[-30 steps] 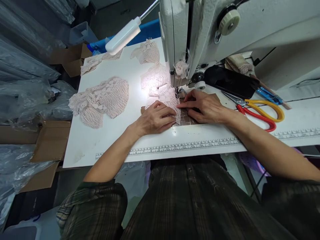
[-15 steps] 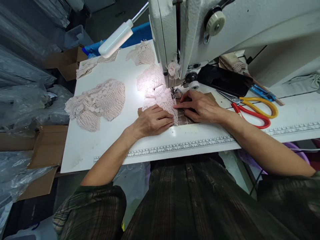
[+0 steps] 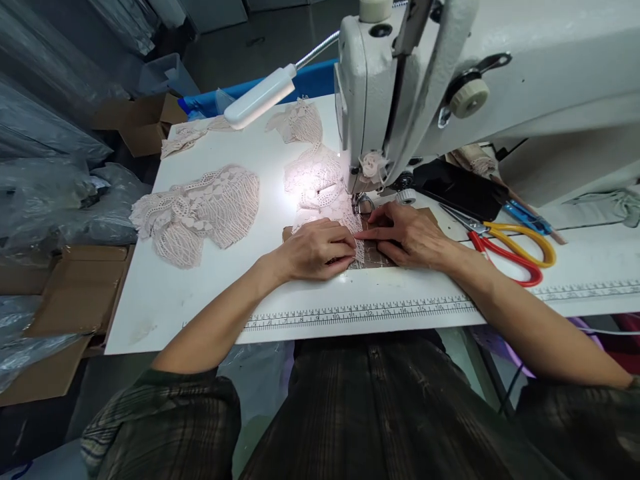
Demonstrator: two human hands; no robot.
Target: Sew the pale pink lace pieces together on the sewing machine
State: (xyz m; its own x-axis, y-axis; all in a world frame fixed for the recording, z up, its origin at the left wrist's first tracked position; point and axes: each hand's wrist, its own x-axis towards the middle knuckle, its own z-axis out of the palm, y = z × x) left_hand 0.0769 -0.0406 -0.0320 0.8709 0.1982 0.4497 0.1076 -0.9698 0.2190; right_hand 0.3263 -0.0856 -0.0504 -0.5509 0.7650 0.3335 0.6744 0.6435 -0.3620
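Observation:
A strip of pale pink lace (image 3: pixel 327 190) runs under the presser foot (image 3: pixel 358 203) of the sewing machine (image 3: pixel 370 93). My left hand (image 3: pixel 323 250) rests on the lace's near end, its fingers curled together and pressed onto it. Reaching in from the other side, my right hand (image 3: pixel 415 235) has its index finger stretched to the lace edge, just in front of the foot. Its other fingers are bent and spread over a brown patch (image 3: pixel 377 253) on the table. The lace under my left palm is hidden.
More lace pieces (image 3: pixel 200 213) lie on the white table (image 3: pixel 150 293) to the left. Scissors (image 3: pixel 517 250) with red and yellow handles and a black phone (image 3: pixel 460 190) are at the right. A lit lamp (image 3: pixel 260 97) hangs above. Cardboard boxes (image 3: pixel 75 287) stand beyond the left edge.
The camera view has shifted, so the machine appears lower and farther right. My left fingers look more curled. Both hands stay at the lace near the presser foot.

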